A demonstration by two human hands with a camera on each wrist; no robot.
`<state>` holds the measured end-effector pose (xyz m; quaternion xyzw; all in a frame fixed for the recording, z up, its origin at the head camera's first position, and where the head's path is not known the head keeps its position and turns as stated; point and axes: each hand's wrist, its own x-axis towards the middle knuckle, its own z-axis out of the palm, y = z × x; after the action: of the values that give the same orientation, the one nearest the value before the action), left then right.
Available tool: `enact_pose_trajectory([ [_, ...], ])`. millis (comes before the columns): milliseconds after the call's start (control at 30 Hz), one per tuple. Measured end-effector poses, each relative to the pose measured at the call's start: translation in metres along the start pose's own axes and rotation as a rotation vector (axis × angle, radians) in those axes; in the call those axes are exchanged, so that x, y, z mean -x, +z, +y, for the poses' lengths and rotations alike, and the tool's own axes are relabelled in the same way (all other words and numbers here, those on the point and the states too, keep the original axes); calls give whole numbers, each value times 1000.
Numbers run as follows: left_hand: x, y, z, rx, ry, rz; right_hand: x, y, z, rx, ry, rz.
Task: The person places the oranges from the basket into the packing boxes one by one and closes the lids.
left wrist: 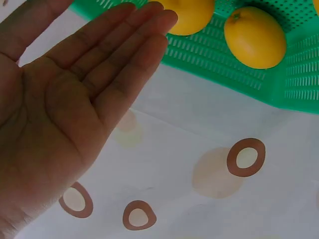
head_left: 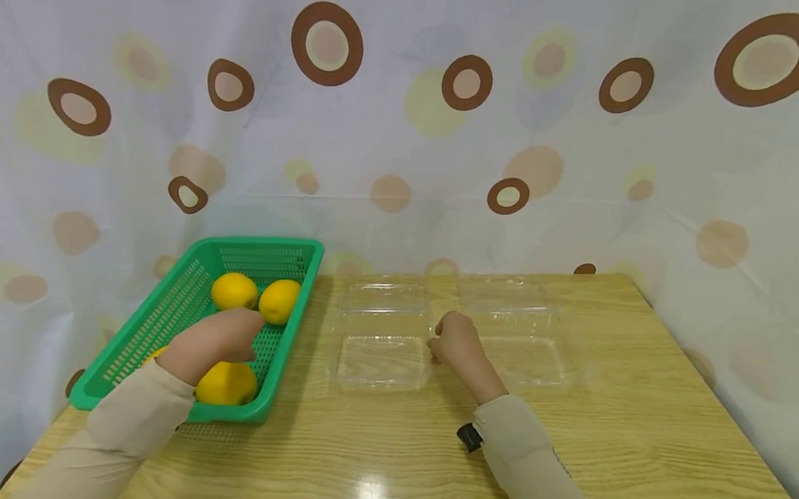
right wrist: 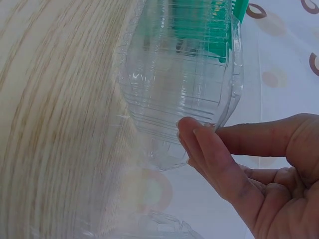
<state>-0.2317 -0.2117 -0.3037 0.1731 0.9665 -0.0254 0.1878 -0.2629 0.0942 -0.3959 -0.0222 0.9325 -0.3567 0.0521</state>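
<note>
My left hand is over the green basket, above the lemons in it. Its fingers are straight and side by side in the left wrist view, with nothing held. Two lemons lie toward the basket's back, one of them beside the other. Nearer the front is another lemon, and a further one is mostly hidden by my forearm. With thumb and fingertips, my right hand pinches the rim of a clear plastic container at its right side. Its hinged lid stands open behind.
A second clear container sits open to the right of my right hand. Everything rests on a wooden table. Behind it hangs a patterned white sheet. A small black piece shows at my right cuff.
</note>
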Motion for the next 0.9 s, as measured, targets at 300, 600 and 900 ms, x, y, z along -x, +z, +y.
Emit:
enact_pose_trajectory([
  [300, -4, 11, -10, 25, -128, -191, 1, 1, 0, 3, 10, 9],
  [600, -7, 22, -14, -23, -231, -239, 0, 2, 1, 19, -17, 16],
  [900, -13, 35, -18, 15, -314, -269, -1, 2, 2, 16, -2, 10],
])
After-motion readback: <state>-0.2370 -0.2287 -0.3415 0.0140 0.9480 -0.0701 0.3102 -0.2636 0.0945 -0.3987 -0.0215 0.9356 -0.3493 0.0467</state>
